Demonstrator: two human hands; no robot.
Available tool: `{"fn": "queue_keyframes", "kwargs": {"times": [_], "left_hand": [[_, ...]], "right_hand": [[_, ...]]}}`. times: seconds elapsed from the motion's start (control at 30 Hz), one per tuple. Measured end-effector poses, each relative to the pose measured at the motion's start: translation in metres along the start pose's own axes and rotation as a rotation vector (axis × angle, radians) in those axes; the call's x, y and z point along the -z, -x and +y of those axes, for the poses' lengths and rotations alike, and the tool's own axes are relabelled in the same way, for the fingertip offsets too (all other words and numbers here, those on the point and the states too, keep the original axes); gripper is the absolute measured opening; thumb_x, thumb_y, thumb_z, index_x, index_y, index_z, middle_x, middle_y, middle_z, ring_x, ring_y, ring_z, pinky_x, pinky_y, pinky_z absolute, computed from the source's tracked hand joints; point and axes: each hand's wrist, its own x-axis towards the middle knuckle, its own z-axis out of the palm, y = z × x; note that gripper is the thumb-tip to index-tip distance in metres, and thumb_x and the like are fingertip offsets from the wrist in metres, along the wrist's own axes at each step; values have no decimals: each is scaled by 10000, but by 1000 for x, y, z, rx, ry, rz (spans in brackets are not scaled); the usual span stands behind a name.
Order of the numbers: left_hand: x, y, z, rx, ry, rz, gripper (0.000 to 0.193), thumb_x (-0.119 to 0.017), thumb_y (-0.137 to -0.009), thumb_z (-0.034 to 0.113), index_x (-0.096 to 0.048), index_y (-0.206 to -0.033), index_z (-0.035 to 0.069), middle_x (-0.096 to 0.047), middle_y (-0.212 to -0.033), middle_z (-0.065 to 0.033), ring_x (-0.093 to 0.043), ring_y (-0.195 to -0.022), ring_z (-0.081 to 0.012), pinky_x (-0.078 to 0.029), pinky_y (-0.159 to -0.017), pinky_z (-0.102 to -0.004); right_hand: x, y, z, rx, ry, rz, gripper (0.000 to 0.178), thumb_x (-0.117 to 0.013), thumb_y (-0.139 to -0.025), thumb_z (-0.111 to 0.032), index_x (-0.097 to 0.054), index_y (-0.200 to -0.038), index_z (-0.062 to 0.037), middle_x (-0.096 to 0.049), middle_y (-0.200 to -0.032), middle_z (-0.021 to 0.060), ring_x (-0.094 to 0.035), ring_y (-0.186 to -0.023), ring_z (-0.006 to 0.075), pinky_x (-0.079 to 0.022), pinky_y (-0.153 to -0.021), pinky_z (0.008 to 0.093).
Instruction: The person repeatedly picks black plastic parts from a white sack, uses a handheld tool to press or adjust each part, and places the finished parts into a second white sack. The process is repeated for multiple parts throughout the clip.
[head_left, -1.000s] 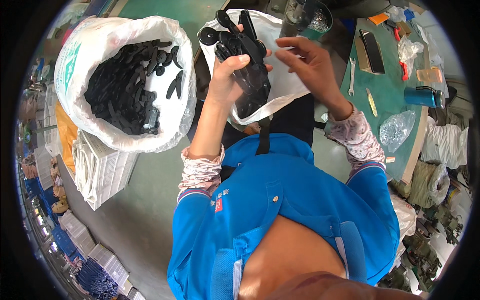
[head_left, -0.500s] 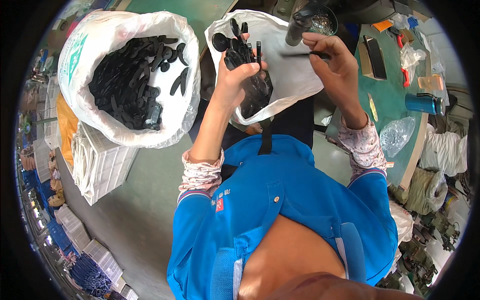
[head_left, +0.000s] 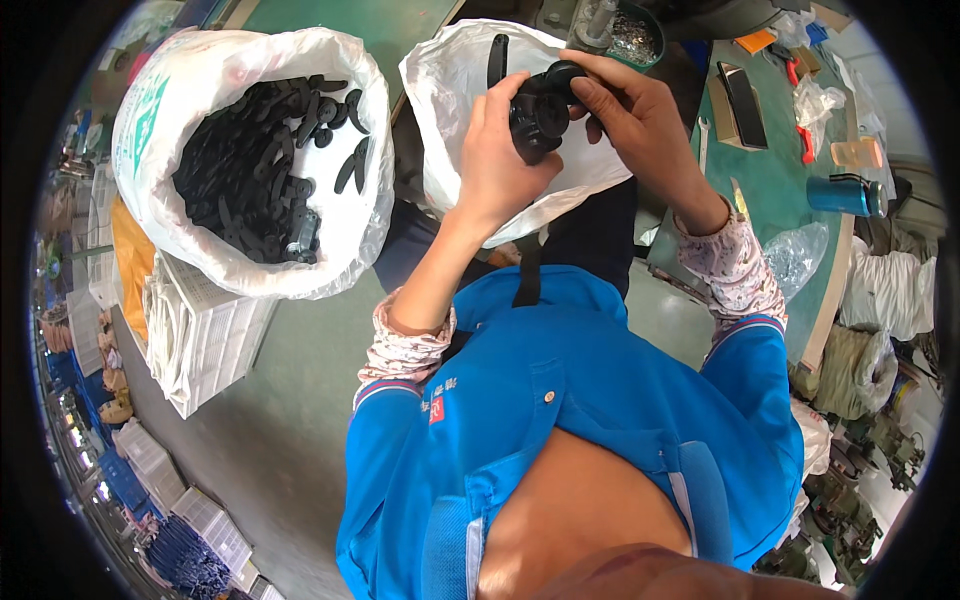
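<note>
The left hand (head_left: 497,160) curls around a bundle of black plastic handle-shaped pieces (head_left: 533,118), and the right hand (head_left: 640,115) pinches the bundle's top from the 3 o'clock side. One long piece (head_left: 496,60) sticks out toward 12 o'clock. Beneath lies an open white plastic bag (head_left: 450,90). At 9 o'clock, a larger white sack (head_left: 200,70) holds loose black pieces. The green worktop (head_left: 775,165) lies at 3 o'clock.
</note>
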Motion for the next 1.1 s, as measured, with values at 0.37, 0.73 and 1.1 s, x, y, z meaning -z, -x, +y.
{"fn": "queue_keyframes", "kwargs": {"times": [0.37,0.73,1.1], "left_hand": [[9,-7,-2,583,1110,-100,701,-632,-708,-4,-346,-1348,21,-554,-975,-112,-604,-890,-212,-486,-823,-349],[4,-11,-37,584,1312,-26,584,-572,-755,-32,-397,-1305,62,-536,-1010,-170,-612,-879,-288,-547,-757,-405],[-12,-13,-9,541,1250,104,585,-603,-763,-27,-364,-1290,60,-558,-949,-96,-596,-814,-173,-520,-742,-322]], "right_hand": [[60,-66,-35,-65,-238,186,269,-533,-935,-106,-560,-1138,67,-661,-774,87,-573,-543,90,-467,-505,220],[50,-71,-22,-388,-363,111,338,-507,-950,-132,-518,-1234,50,-652,-831,84,-582,-501,118,-458,-424,206],[-7,32,14,-175,86,-6,335,-717,-824,-220,-603,-1027,21,-682,-856,98,-656,-760,140,-502,-611,252]]}}
